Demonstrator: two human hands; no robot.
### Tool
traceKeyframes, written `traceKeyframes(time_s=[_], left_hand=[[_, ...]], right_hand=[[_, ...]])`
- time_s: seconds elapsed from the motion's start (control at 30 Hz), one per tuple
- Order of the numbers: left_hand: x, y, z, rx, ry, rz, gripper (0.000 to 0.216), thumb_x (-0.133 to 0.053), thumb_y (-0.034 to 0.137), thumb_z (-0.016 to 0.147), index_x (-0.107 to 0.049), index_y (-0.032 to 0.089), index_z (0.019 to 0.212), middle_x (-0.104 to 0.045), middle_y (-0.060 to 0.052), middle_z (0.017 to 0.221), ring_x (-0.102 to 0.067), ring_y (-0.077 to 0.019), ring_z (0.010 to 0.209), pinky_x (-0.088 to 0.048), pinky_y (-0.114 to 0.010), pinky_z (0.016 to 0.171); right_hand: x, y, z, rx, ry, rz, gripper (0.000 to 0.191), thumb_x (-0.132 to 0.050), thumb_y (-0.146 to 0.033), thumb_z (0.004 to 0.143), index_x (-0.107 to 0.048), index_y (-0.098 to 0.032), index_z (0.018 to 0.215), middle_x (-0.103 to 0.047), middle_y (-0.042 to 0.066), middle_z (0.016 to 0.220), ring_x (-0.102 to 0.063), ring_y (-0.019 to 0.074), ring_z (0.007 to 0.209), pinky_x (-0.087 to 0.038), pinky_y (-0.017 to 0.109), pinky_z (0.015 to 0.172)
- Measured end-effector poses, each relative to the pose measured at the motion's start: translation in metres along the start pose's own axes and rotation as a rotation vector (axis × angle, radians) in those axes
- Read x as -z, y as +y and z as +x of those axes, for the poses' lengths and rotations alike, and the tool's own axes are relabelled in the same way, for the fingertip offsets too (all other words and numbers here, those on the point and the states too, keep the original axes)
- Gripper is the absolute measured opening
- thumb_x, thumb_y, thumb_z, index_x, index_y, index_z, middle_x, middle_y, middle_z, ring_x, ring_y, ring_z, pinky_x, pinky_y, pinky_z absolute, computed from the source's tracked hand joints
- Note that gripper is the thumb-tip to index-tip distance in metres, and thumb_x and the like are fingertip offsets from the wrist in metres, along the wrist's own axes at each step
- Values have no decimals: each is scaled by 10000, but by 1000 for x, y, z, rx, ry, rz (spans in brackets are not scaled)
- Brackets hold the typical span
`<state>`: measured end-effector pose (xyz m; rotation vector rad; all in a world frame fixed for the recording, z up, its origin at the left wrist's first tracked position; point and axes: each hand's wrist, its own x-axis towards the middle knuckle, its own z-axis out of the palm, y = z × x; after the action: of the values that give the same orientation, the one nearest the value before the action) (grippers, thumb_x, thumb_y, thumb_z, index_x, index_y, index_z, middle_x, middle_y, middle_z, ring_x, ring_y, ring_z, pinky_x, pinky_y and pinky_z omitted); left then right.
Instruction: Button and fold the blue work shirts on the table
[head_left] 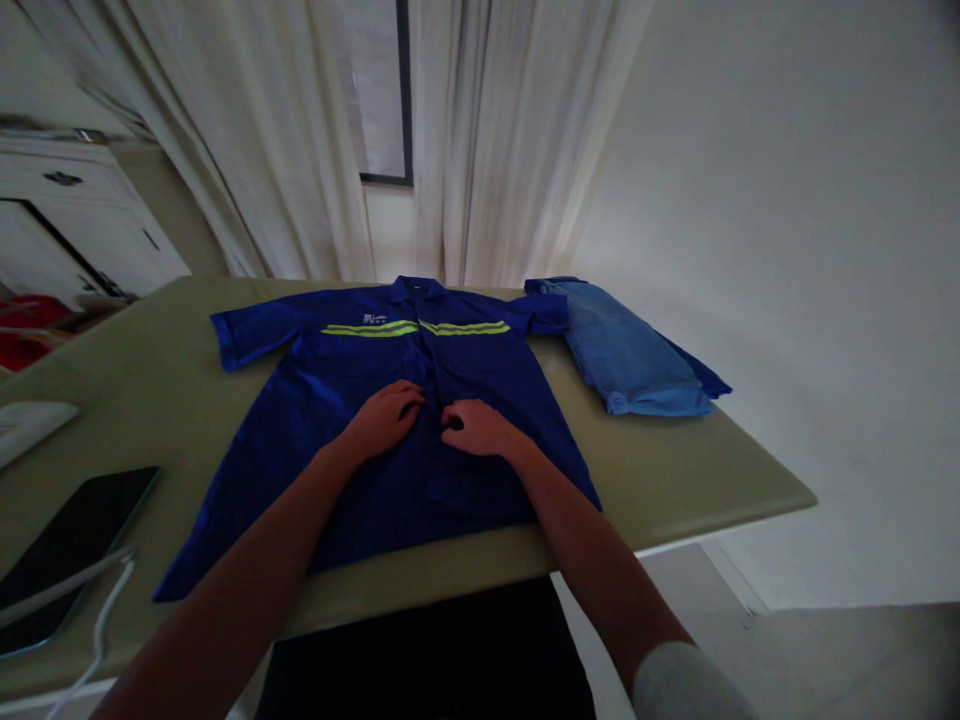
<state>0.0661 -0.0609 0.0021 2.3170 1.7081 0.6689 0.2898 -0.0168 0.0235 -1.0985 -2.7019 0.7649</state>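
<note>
A dark blue short-sleeved work shirt [337,470] with yellow-green reflective stripes across the chest lies spread flat, front up, on the table [675,480]. My left hand [386,415] and my right hand [476,428] rest close together on the shirt's middle, at the front placket. The fingers of both hands are curled and pinch the fabric there. What exactly is between the fingertips is too small to make out.
A folded lighter blue garment [630,355] lies at the table's far right. A dark phone or tablet [67,545] with a white cable [97,620] lies at the near left. White curtains, a window and a white cabinet [67,220] stand behind.
</note>
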Motion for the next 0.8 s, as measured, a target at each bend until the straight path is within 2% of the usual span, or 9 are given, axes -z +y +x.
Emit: traceKeyframes(time_s=[0.07, 0.17, 0.23, 0.37, 0.47, 0.6, 0.7, 0.8], left_hand=[[10, 0, -3, -56, -54, -98, 290, -535, 333, 968, -783, 212, 1056, -729, -96, 1177, -686, -248, 1110, -501, -406, 1068], [19, 4, -7, -116, -187, -191, 289, -698, 476, 892, -789, 232, 1016, -706, -71, 1098, -670, -248, 1056, -504, -393, 1008], [20, 9, -8, -138, -251, -203, 269, -755, 469, 845, -790, 231, 965, -681, -65, 1071, -653, -248, 1053, -492, -382, 991], [14, 16, -8, -139, -313, -216, 165, -689, 358, 883, -761, 210, 898, -655, -52, 1010, -647, -202, 935, -488, -326, 882], [11, 19, -8, -101, -281, -178, 213, -700, 377, 876, -751, 209, 996, -665, -52, 1006, -641, -205, 910, -478, -317, 822], [12, 20, -8, -98, -288, -185, 203, -716, 363, 844, -754, 203, 964, -676, -56, 1020, -649, -199, 887, -476, -309, 798], [13, 21, -8, -32, -314, -254, 173, -704, 273, 794, -732, 190, 942, -690, -33, 901, -647, -176, 774, -470, -280, 705], [13, 23, -9, 1, -323, -315, 147, -682, 253, 796, -722, 190, 922, -698, -11, 791, -654, -166, 706, -465, -268, 667]], right_hand=[[2, 11, 5, 67, -13, 116, 169, -657, -229, 870, -777, -178, 978, -745, 44, 966, -656, 181, 893, -434, 261, 777], [3, 24, 10, 87, -3, 299, 156, -629, -179, 847, -765, -151, 918, -689, 1, 804, -597, 140, 754, -404, 240, 707], [1, 28, 12, 83, -1, 418, 144, -637, -188, 824, -757, -150, 895, -664, -16, 756, -565, 132, 711, -395, 235, 676], [-1, 32, 13, 78, 4, 595, 169, -711, -277, 794, -764, -157, 900, -696, -3, 790, -586, 144, 734, -426, 248, 711], [-1, 33, 13, 74, 2, 631, 208, -742, -337, 789, -771, -160, 893, -709, 8, 802, -601, 152, 750, -440, 262, 742], [3, 33, 11, 68, -23, 602, 245, -730, -394, 812, -760, -153, 844, -666, -7, 732, -549, 132, 678, -399, 250, 661], [6, 30, 8, 99, -65, 531, 279, -743, -422, 807, -754, -143, 809, -631, -22, 688, -499, 116, 633, -352, 242, 605], [6, 28, 6, 129, -70, 469, 203, -730, -332, 793, -767, -137, 835, -623, -32, 673, -486, 107, 617, -347, 237, 600]])
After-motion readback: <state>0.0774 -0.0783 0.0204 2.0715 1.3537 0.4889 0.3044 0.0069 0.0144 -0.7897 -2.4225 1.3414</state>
